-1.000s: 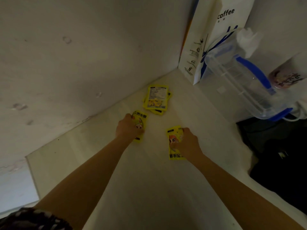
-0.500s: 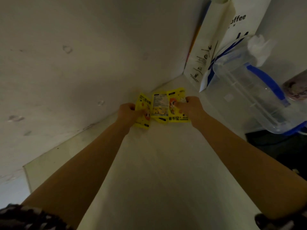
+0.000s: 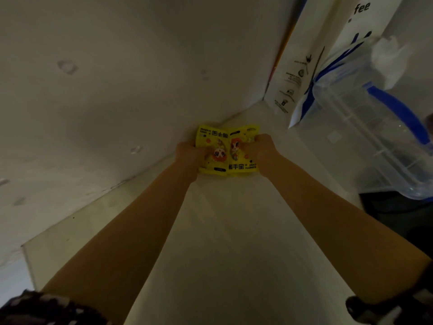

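Note:
Two yellow packets with cartoon faces lie side by side near the wall on a pale tabletop (image 3: 234,231). My left hand (image 3: 189,153) grips the left yellow packet (image 3: 214,148) at its left edge. My right hand (image 3: 262,148) grips the right yellow packet (image 3: 241,153) at its right edge. The two packets meet in the middle and cover the spot where a small stack of yellow packets lay; that stack is hidden beneath them.
A white wall (image 3: 117,90) runs along the left. A white paper coffee bag (image 3: 311,62) stands in the far corner. A clear plastic box with blue handles (image 3: 375,141) leans at the right, above a dark object (image 3: 403,216).
Both hands carried their packets away from me and inward, bringing them together over the stack by the wall. The view has moved closer to the corner.

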Demonstrator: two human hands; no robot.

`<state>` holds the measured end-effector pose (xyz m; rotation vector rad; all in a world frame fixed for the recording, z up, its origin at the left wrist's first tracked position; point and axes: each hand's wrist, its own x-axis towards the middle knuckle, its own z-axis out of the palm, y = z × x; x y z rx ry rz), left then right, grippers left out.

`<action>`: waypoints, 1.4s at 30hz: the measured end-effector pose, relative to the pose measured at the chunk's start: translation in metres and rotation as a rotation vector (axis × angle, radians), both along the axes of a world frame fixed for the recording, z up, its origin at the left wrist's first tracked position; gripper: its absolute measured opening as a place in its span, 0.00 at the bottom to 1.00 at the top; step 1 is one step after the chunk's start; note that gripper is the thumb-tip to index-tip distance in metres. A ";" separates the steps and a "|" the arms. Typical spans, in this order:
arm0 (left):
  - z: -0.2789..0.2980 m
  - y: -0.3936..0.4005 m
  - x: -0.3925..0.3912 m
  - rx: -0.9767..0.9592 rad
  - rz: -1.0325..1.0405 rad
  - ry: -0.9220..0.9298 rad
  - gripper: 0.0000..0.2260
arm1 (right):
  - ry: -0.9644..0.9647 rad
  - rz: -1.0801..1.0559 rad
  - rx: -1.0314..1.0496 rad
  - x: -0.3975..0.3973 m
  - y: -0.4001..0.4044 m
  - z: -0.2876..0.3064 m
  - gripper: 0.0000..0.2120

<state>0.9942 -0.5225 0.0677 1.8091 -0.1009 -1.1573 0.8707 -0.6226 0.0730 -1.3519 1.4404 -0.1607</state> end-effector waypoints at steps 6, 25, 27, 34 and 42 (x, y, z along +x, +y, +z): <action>-0.012 0.010 -0.006 0.095 -0.030 -0.116 0.05 | 0.031 -0.036 -0.006 -0.036 0.013 -0.006 0.11; 0.011 -0.015 -0.060 0.063 -0.070 0.117 0.13 | -0.192 -0.418 0.159 -0.114 0.021 0.004 0.06; 0.011 -0.014 -0.060 0.062 -0.064 0.154 0.09 | -0.203 -0.410 0.182 -0.116 0.022 0.004 0.08; 0.000 0.004 -0.049 0.052 -0.173 0.165 0.11 | -0.264 -0.397 0.236 -0.119 0.019 0.005 0.05; 0.008 -0.008 -0.051 -0.049 -0.222 0.100 0.05 | -0.226 -0.305 0.154 -0.135 0.017 0.012 0.05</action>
